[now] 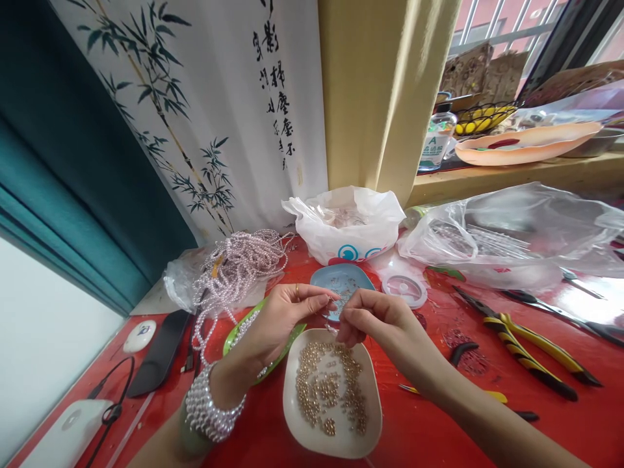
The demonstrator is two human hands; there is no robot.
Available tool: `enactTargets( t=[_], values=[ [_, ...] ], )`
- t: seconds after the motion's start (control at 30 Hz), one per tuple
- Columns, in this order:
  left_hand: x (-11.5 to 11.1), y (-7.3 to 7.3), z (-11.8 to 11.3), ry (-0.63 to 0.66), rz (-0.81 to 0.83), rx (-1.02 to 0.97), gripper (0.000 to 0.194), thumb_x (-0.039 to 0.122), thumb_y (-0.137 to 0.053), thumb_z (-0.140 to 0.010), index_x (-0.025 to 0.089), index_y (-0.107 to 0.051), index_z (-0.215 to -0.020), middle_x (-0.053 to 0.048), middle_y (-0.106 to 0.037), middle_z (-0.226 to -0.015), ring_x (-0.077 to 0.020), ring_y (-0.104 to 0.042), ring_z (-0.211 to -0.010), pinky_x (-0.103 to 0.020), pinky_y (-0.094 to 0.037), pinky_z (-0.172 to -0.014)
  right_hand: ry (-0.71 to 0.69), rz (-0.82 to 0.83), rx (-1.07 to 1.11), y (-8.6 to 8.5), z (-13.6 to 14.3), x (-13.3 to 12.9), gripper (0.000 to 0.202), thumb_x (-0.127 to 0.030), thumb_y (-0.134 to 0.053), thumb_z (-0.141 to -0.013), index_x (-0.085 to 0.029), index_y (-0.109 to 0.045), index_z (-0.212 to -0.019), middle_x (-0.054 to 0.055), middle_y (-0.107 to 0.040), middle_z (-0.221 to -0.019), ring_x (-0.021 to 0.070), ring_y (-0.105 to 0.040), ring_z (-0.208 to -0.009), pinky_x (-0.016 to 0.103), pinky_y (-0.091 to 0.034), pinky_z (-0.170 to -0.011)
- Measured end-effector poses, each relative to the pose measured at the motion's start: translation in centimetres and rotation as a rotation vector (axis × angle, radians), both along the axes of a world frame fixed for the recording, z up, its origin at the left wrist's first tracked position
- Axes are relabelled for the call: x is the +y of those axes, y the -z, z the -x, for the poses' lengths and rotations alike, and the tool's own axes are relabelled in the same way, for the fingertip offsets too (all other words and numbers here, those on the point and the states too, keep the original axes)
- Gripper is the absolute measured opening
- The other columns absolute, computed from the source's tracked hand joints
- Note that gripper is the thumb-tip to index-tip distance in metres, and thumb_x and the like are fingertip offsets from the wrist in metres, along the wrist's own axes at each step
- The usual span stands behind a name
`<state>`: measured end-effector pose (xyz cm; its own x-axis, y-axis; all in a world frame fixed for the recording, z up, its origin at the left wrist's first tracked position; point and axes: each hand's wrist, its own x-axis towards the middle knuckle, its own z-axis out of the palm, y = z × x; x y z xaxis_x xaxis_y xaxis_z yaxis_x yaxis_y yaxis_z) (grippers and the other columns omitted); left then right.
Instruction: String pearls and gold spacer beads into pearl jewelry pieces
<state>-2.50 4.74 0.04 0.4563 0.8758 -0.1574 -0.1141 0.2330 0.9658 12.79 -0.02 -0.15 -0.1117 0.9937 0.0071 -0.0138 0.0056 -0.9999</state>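
My left hand point(287, 315), wearing a ring and a wide pearl-bead bracelet point(212, 403), is closed in a pinch at thumb and forefinger. Facing it, my right hand point(373, 318) is closed too, its fingertips pressed together. A short beaded strand point(331, 328) runs between the fingertips; its finer parts are too small to make out. Below both hands sits a cream tray point(331, 445) scattered with gold beads point(327, 390). Behind the fingers lies a blue dish point(344, 276) with small metal bits. A green dish point(233, 339) of pearly beads is partly hidden behind my left forearm.
Pink bead strands point(244, 260) are heaped at the back left. A white plastic bag point(346, 227) and a clear bag point(517, 234) stand behind. To the right lie yellow-black pliers point(531, 351), scissors point(565, 312) and a round clear lid point(404, 289). A cable point(114, 411) is on the left.
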Motion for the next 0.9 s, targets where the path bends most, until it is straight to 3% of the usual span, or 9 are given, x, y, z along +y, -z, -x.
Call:
enactTargets(
  t=[0.23, 0.73, 0.9],
  values=[
    [-0.05, -0.03, 0.01, 0.008, -0.016, 0.004, 0.009, 0.021, -0.069, -0.067, 0.015, -0.071, -0.074, -0.003, -0.068, -0.071, -0.0110, -0.059, -0.067, -0.022, -0.047, -0.066, 0.012, -0.008, -0.029, 0.15, 0.00, 0.01, 0.016, -0.018, -0.049, -0.072, -0.018, -0.052, -0.056, -0.001, -0.060, -0.053, 0.0092, -0.055, -0.051, 0.022, -0.043, -0.052],
    [-0.14, -0.43, -0.05, 0.025, -0.029, -0.035, 0.007, 0.020, -0.068, -0.068, 0.016, -0.071, -0.073, -0.002, -0.068, -0.070, -0.0108, -0.060, -0.064, -0.022, -0.047, -0.063, -0.051, -0.106, -0.018, 0.72, 0.05, 0.36, 0.021, -0.033, -0.048, -0.082, -0.017, -0.053, -0.070, 0.000, -0.058, -0.062, 0.0098, -0.055, -0.057, 0.024, -0.042, -0.055],
    [-0.09, -0.31, 0.11, 0.000, -0.149, 0.063, 0.016, 0.021, -0.066, -0.070, 0.017, -0.071, -0.084, -0.005, -0.070, -0.083, -0.0145, -0.060, -0.080, -0.024, -0.045, -0.074, -0.032, -0.124, -0.016, 0.86, 0.09, 0.44, 0.020, -0.033, -0.047, -0.083, -0.019, -0.053, -0.071, 0.000, -0.058, -0.063, 0.0102, -0.055, -0.057, 0.025, -0.043, -0.055]
  ],
)
